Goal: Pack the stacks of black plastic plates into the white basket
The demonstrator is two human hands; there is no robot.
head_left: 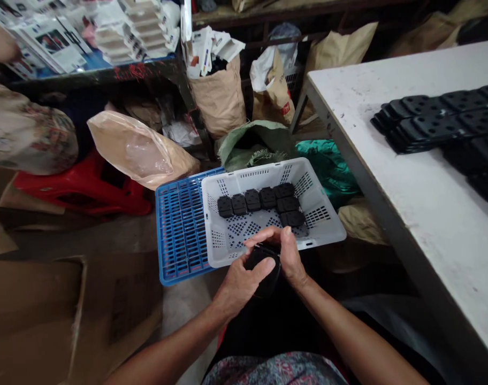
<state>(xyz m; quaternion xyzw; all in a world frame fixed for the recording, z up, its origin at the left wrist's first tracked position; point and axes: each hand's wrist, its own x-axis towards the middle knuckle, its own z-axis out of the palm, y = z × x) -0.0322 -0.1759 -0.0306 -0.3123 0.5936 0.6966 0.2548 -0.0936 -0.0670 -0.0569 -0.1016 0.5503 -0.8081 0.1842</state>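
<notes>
Between my two hands, just over the near rim of a white plastic basket (pixel 236 255), is a stack of flat black plastic pieces (pixel 264 275). My left hand (pixel 246 272) wraps round its left side, thumb across the top face. On the right side my right hand (pixel 290 256) presses against it with fingers curved over the far edge. How many pieces are held cannot be made out. Inside the basket, several stacks of similar black pieces (pixel 252 199) stand in a row along the far side and down the right.
The basket rests on a blue plastic crate (pixel 180 235). A white table (pixel 420 192) with rows of black pieces (pixel 440 117) is at right. Paper sacks (pixel 143 149), a green sack (pixel 256 141) and a red stool (pixel 83 184) with a seated person lie beyond. Cardboard boxes (pixel 119 310) stand left.
</notes>
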